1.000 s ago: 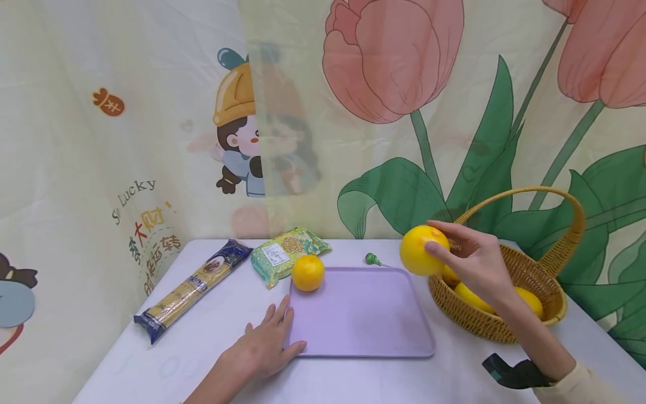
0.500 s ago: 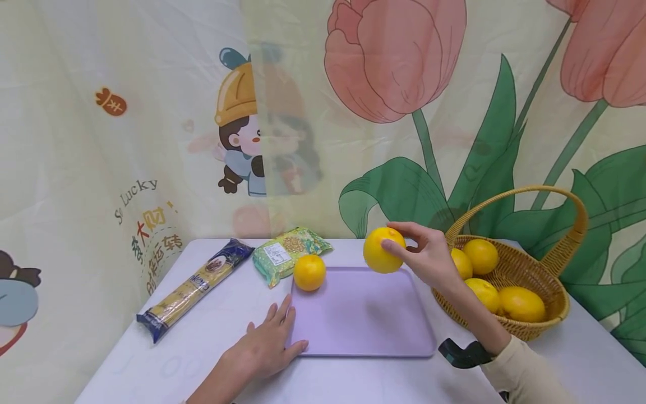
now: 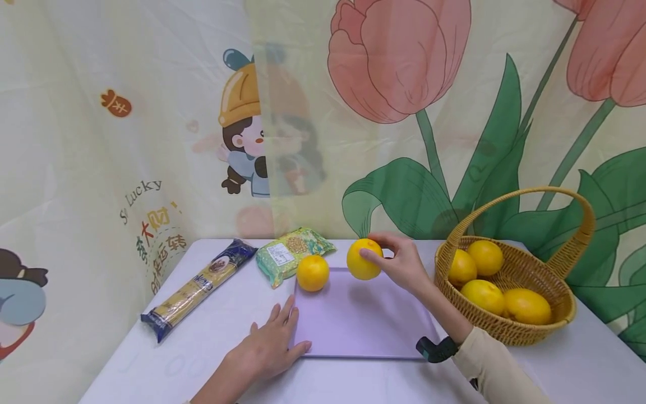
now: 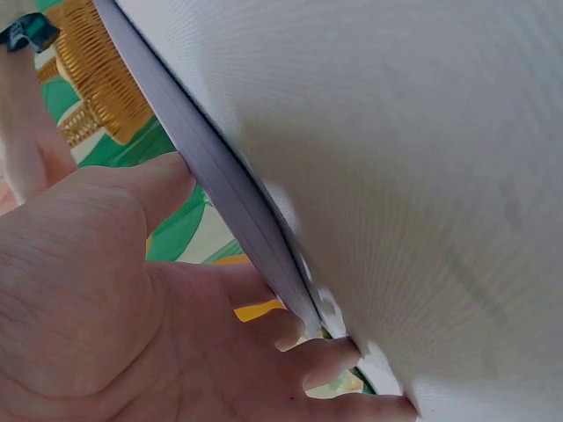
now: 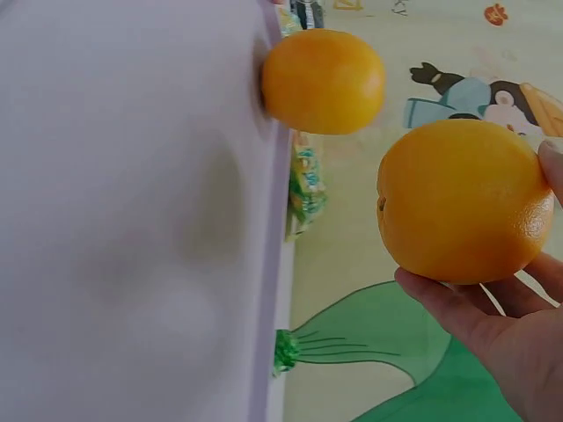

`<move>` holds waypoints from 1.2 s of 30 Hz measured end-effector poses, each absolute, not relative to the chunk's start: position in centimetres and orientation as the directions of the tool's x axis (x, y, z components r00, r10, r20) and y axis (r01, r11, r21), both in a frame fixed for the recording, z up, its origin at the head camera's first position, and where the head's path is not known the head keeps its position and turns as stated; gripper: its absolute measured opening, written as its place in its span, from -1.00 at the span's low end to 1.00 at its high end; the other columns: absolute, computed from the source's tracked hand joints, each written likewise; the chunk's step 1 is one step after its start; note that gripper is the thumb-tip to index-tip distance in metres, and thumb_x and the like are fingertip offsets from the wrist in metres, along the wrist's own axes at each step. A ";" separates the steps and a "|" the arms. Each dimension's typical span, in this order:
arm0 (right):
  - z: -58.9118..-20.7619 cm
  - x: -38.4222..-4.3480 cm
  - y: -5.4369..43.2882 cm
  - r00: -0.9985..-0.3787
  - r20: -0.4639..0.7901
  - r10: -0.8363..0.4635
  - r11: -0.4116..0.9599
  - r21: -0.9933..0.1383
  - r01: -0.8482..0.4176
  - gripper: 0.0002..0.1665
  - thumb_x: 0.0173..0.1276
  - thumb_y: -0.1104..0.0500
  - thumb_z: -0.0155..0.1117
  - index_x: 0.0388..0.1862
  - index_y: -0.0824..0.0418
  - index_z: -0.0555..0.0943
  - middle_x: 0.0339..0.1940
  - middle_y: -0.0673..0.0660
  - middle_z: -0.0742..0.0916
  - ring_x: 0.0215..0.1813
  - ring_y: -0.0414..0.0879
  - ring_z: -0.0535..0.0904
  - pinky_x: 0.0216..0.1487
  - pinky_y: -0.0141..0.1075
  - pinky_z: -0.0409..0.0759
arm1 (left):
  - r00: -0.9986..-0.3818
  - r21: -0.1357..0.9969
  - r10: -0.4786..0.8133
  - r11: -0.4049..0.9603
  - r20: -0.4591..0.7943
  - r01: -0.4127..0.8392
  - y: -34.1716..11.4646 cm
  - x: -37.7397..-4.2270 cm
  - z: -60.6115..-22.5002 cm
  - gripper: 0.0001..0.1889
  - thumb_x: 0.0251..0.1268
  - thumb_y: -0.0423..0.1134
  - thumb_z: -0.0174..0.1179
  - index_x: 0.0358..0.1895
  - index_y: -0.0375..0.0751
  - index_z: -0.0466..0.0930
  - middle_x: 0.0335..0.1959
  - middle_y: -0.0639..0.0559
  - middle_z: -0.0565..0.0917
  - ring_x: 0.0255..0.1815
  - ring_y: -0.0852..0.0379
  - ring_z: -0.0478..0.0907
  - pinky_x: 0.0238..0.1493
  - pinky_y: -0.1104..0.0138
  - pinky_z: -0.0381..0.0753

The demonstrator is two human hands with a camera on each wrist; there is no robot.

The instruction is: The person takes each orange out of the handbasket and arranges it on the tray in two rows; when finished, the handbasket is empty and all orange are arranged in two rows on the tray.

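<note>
My right hand (image 3: 404,265) pinches an orange (image 3: 364,259) between thumb and fingers, holding it above the back of the lilac tray (image 3: 368,331). A shadow falls on the tray beneath it. Another orange (image 3: 312,273) sits in the tray's back left corner; the right wrist view shows both the resting orange (image 5: 324,82) and the held orange (image 5: 466,202). My left hand (image 3: 264,348) lies at the tray's left edge with fingers spread. In the left wrist view, the thumb and fingers of the left hand (image 4: 176,299) touch the tray's side (image 4: 224,189).
A wicker basket (image 3: 565,261) with a tall handle stands on the right, with several oranges inside. Behind the tray's left corner lies a green snack packet (image 3: 282,255). A pack of spaghetti (image 3: 199,289) lies far left. The right wrist view shows a green-wrapped lollipop (image 5: 285,352) behind the tray.
My right hand has carried the orange leftward from beside the basket to over the tray, uncovering the oranges in the basket. My left hand has stayed at the tray's edge.
</note>
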State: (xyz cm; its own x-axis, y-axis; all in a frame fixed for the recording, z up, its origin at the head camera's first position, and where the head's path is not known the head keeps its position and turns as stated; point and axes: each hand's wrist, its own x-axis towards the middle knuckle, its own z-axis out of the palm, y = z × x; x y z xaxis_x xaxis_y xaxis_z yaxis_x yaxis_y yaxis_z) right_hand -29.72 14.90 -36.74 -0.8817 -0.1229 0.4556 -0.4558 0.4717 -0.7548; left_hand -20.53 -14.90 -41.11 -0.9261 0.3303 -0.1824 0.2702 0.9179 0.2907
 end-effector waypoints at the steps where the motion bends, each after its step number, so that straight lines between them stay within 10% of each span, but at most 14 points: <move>1: -37.0 -29.9 14.7 -0.885 0.449 -0.122 0.473 -0.758 -0.450 -0.47 0.42 0.11 0.59 0.27 0.31 0.73 0.12 0.24 0.84 0.14 0.12 0.74 0.12 -0.28 0.75 | -0.926 0.290 0.330 0.918 -0.182 0.270 -14.9 -20.5 -41.1 -0.12 0.55 0.23 0.24 0.63 -0.37 0.32 0.78 -0.25 0.07 0.72 -0.40 0.11 0.41 -0.59 0.21; 7: -38.5 -31.1 13.7 -0.909 0.399 -0.116 0.473 -0.783 -0.404 -0.45 0.38 0.14 0.62 0.28 0.33 0.72 0.14 0.26 0.83 0.18 0.18 0.72 0.29 0.06 0.73 | -0.926 0.287 0.330 0.919 -0.182 0.271 -14.9 -20.6 -41.3 -0.12 0.55 0.24 0.24 0.63 -0.37 0.32 0.78 -0.25 0.07 0.71 -0.41 0.11 0.40 -0.60 0.22; 36: -41.7 -33.0 14.2 -0.941 0.301 -0.157 0.460 -0.820 -0.340 -0.42 0.43 0.12 0.58 0.32 0.35 0.68 0.25 0.29 0.78 0.29 0.22 0.68 0.44 0.11 0.61 | -0.923 0.283 0.339 0.917 -0.184 0.280 -15.2 -21.1 -42.2 -0.10 0.56 0.28 0.20 0.65 -0.37 0.28 0.79 -0.24 0.05 0.72 -0.40 0.10 0.40 -0.60 0.22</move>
